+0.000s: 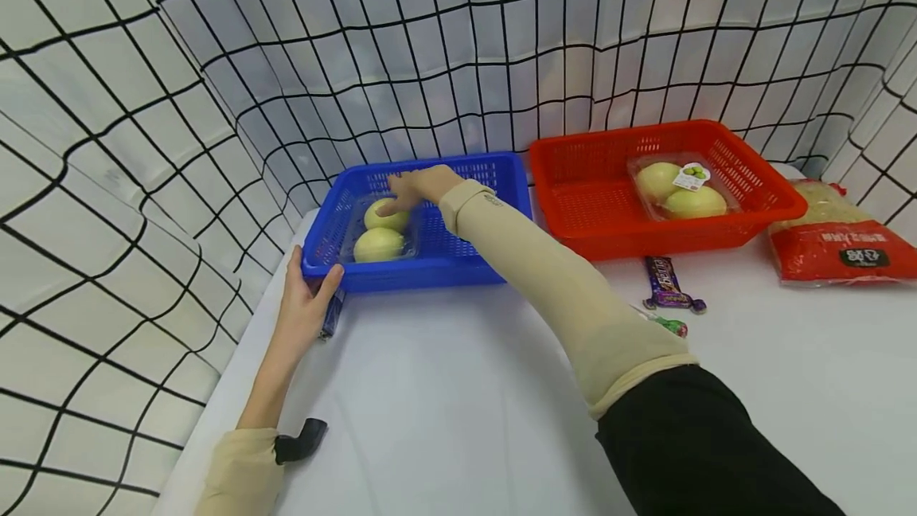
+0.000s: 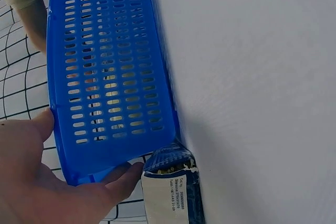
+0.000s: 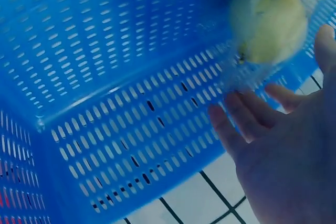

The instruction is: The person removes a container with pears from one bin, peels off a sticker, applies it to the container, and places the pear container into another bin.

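Observation:
A blue plastic basket [image 1: 458, 265] stands at the table's far left. Inside it lies a clear pack of two yellow-green fruits [image 1: 380, 231]. My right hand [image 1: 408, 191] reaches in from the right, and its straight fingers rest on the farther fruit. In the right wrist view the right hand [image 3: 278, 129] is spread beside the blurred fruit pack [image 3: 268, 24], against the basket's wall [image 3: 131, 103]. My left hand [image 1: 308, 293] grips the basket's near left corner. The left wrist view shows the left hand [image 2: 42, 182] with its thumb on the basket's wall [image 2: 105, 77] and a finger under the corner.
A dark blue packet [image 1: 333, 315] lies by the gripped corner, also in the left wrist view [image 2: 170, 187]. A red basket [image 1: 595, 197] on the right holds another fruit pack [image 1: 677, 191]. A purple candy bar [image 1: 666, 281], a green sweet [image 1: 671, 326] and a red bag [image 1: 838, 241] lie nearby. Netting encloses the table.

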